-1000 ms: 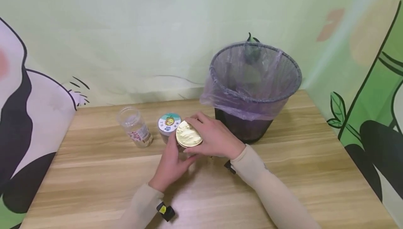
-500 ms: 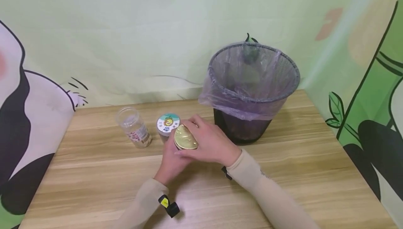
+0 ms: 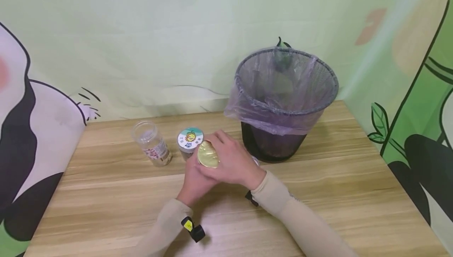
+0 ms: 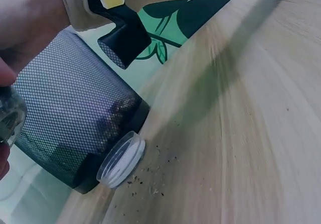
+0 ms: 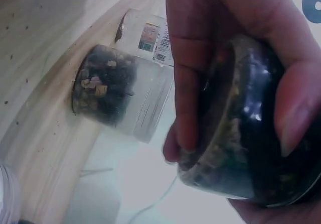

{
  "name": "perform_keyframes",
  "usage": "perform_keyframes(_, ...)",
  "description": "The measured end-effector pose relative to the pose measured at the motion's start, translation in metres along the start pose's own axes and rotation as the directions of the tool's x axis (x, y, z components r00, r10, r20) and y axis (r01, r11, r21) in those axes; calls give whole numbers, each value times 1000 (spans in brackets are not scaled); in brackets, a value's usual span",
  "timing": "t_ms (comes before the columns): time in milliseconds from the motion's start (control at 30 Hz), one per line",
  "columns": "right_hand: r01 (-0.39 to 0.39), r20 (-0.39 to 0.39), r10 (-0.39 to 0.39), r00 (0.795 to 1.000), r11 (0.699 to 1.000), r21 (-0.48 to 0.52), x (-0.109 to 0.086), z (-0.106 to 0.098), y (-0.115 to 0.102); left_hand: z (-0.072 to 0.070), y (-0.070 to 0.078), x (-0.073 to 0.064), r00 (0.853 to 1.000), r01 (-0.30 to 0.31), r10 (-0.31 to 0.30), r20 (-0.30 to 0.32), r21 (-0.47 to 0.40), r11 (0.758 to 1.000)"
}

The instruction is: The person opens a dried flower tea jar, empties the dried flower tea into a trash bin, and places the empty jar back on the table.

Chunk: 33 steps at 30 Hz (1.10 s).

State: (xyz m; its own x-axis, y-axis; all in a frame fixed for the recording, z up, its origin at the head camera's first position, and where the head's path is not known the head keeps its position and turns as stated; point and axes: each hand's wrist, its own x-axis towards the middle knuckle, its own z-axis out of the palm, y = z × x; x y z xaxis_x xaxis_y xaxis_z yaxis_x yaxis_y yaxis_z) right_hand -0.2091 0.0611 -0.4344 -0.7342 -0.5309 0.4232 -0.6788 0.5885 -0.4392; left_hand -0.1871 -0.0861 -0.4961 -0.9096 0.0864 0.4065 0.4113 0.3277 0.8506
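Both hands hold a clear jar with dark contents (image 5: 251,133), sealed on top with gold foil (image 3: 208,155). My left hand (image 3: 196,182) wraps around the jar's body from the left and below. Over its top right side curls my right hand (image 3: 231,160), which covers part of the foil and hides the left thumb. Just behind them stands a second jar (image 3: 190,138) with a round printed label on its lid. In the left wrist view, a clear lid (image 4: 121,159) lies on edge against the foot of the bin.
A tall open clear jar (image 3: 151,144) with some contents at its bottom stands at the left. A black mesh bin (image 3: 272,143) with a purple plastic liner (image 3: 301,121) stands back right. Dark crumbs (image 4: 150,181) are scattered on the wooden table (image 3: 116,206) near the lid.
My right hand has moved slightly left and closer over the foil, covering more of its right side. The left thumb, visible earlier, is now hidden. The lid's edge shows beside the right hand.
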Motion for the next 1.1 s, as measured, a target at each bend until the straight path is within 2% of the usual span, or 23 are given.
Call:
perform_keyframes(267, 128, -125, -127, 984, 992, 2, 1, 3, -1, -12, 2, 4, 998, -63, 62, 30, 25, 998)
perform_keyframes(400, 144, -149, -141, 979, 990, 6, 2, 3, -1, -15, 1, 7, 994, -98, 96, 44, 49, 994)
perform_keyframes(567, 148, -151, -145, 978, 989, 2, 3, 2, 0, -15, -2, 10, 993, -115, 112, 45, 55, 992)
perform_keyframes(900, 139, -181, -137, 974, 990, -2, 1, 3, 3, -16, 0, 13, 991, -104, 96, 90, 84, 991)
perform_keyframes(1100, 151, -185, -150, 971, 988, -9, 4, 4, 3, -18, -2, 16, 992, -78, 72, 102, 56, 995)
